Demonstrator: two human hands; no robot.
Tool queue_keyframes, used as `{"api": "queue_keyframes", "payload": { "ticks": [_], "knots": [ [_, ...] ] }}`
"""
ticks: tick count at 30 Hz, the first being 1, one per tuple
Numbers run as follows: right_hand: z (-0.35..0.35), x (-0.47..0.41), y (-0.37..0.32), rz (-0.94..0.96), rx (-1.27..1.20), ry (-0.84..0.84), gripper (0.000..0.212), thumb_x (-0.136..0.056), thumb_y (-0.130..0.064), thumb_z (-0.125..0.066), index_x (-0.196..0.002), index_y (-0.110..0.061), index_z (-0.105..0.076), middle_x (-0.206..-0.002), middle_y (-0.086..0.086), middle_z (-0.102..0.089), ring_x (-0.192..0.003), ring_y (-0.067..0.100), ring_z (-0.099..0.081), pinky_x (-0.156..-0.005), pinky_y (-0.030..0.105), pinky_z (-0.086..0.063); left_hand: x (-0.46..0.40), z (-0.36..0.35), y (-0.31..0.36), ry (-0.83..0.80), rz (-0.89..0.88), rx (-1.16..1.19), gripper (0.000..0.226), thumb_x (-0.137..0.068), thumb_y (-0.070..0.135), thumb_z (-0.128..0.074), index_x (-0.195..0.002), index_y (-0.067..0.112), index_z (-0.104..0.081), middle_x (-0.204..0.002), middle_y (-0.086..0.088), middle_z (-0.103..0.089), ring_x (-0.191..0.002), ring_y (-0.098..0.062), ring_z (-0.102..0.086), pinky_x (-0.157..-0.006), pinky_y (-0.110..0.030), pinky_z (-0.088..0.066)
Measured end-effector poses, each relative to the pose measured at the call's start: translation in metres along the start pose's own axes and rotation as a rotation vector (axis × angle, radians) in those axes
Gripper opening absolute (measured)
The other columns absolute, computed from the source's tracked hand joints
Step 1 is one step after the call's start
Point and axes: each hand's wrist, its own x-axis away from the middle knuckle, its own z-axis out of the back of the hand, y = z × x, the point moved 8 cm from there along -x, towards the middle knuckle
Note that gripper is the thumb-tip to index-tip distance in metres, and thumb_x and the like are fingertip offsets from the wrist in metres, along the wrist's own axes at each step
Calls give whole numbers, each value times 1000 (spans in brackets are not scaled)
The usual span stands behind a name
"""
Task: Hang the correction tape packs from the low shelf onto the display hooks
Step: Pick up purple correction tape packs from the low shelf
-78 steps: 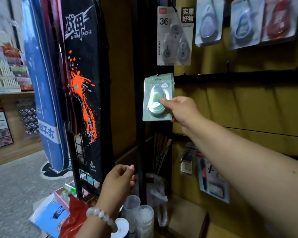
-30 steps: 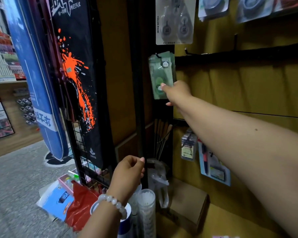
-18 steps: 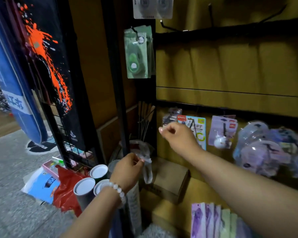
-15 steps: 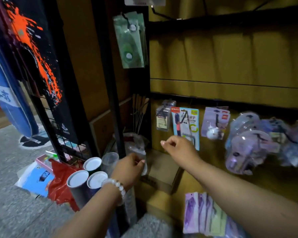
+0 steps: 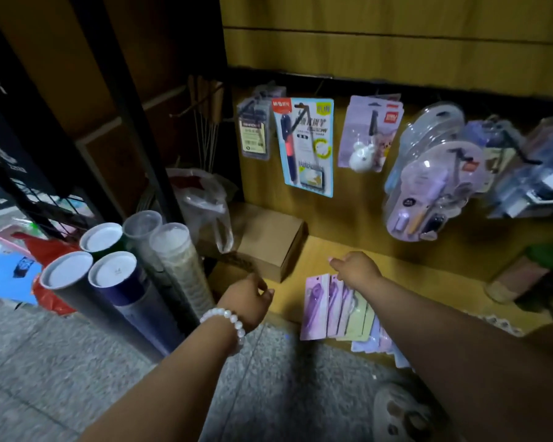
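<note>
Your right hand (image 5: 356, 269) has dropped from the hooks to the low shelf (image 5: 428, 282), empty and loosely curled over the fanned correction tape packs (image 5: 336, 307), five or so at its front edge. Your left hand (image 5: 248, 299) hovers, grasping nothing. Five tubes (image 5: 109, 272) stand left.
</note>
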Motion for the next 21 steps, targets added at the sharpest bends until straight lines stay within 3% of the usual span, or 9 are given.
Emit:
{"api": "queue_keyframes", "payload": {
  "ticks": [4,8,11,13,16,18,21],
  "knots": [
    [-17,-18,37,-127,24,-6,49,-89,-48,-58,-61,-11,-42,-59,11,-50,-62,31,-52,-64,32,-42,-5,-38,-10,-62,30,38,27,-95,37,-50,-108,15,-58,-94,-8,-71,-94,-24,-64,-67,-26,-38],
    [-40,-29,65,-210,38,-30,50,-88,-49,-60,-63,-8,-44,-60,10,-47,-71,31,-51,-67,33,-41,-9,-66,-23,-109,41,60,29,-95,41,-48,-107,16,-58,-91,-8,-71,-90,-25,-64,-75,-30,-50],
    [-51,-31,78,-261,110,-40,54,-89,-52,-56,-59,-11,-40,-58,7,-43,-78,32,-54,-68,30,-37,-9,-79,-32,-120,56,85,31,-96,42,-47,-107,15,-59,-93,-6,-69,-92,-25,-63,-74,-29,-47],
    [-59,-34,83,-276,158,-46,53,-89,-53,-54,-63,-8,-44,-68,11,-54,-92,37,-62,-72,32,-41,-12,-86,-36,-122,66,96,31,-95,41,-48,-105,14,-60,-90,-3,-66,-92,-24,-63,-71,-27,-43],
    [-71,-40,89,-294,183,-48,49,-88,-53,-57,-77,-6,-56,-106,21,-68,-105,37,-62,-77,34,-45,-18,-94,-40,-128,81,111,28,-95,39,-51,-105,15,-61,-90,-3,-68,-92,-23,-64,-69,-26,-40],
    [-77,-44,90,-301,199,-39,47,-86,-53,-60,-79,-6,-57,-113,20,-67,-105,37,-62,-76,34,-44,-23,-96,-43,-124,87,117,26,-95,37,-52,-104,15,-61,-91,-4,-68,-91,-22,-63,-68,-25,-38],
    [-85,-49,85,-278,244,-12,54,-82,-51,-66,-107,-3,-63,-118,19,-65,-110,37,-61,-86,37,-48,-27,-98,-47,-118,98,125,24,-95,36,-52,-103,15,-61,-92,-6,-69,-91,-23,-63,-67,-25,-37]
  ]
}}
